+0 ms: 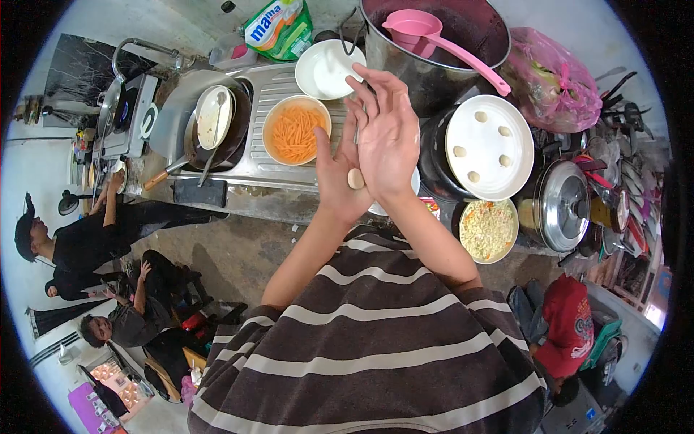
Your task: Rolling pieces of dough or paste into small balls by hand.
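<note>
A small pale dough ball (355, 178) rests on the upturned palm of my left hand (339, 182), whose fingers are spread. My right hand (389, 138) is open beside it, fingers apart, with the heel of its palm close to the dough; I cannot tell whether it touches. Several similar dough balls sit spaced apart on a round white plate (488, 179) to the right, which rests over a dark pot (436, 154). Left of my hands, on the steel drainboard, stands a bowl of shredded carrot (296, 133). An empty white bowl (325, 70) lies beyond it.
A large metal pot (428, 81) holds a pink dipper (415, 27). At right are a bowl of chopped yellow filling (488, 230) and a lidded pot (564, 203). A wok (217, 146) with dishes fills the sink. Other people stand or sit left and lower right.
</note>
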Demonstrator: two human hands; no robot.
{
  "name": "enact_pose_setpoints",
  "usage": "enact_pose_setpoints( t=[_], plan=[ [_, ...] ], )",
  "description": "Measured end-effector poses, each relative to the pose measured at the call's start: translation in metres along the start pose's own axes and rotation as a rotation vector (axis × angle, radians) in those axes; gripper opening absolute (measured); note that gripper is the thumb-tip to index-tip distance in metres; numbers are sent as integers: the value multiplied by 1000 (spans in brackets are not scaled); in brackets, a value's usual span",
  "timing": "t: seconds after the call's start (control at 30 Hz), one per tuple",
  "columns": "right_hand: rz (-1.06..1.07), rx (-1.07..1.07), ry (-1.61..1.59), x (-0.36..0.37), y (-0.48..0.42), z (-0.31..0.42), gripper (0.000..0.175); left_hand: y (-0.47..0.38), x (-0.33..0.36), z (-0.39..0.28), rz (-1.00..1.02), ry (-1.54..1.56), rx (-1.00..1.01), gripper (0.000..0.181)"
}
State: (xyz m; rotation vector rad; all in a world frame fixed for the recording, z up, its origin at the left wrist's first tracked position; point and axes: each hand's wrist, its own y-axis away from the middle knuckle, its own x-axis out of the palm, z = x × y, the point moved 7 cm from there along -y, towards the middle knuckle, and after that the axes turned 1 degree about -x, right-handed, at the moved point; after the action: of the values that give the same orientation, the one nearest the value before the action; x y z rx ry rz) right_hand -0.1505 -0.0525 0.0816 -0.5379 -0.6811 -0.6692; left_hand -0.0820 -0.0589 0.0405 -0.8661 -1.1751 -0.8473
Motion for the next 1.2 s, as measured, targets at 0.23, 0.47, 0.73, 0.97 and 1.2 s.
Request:
enact_pose_setpoints(
  t=[0.23,0.47,0.73,0.97,1.2],
  plan=[
    [4,7,1140,-10,47,-46,63,0,-14,4,-308,-483,-5,84],
    [187,-234,1121,10,29,-7,64,5,-10,5,-281,-771,44,92],
    [316,-188,390,35,30,15,69,0,36,-11,-316,-1334,402,93],
    [206,-87,149,28,17,22,61,4,55,0,-129,-1726,594,97],
    [114,-88,301,23,20,28,60,5,54,9,-122,-1839,526,102]
  ],
)
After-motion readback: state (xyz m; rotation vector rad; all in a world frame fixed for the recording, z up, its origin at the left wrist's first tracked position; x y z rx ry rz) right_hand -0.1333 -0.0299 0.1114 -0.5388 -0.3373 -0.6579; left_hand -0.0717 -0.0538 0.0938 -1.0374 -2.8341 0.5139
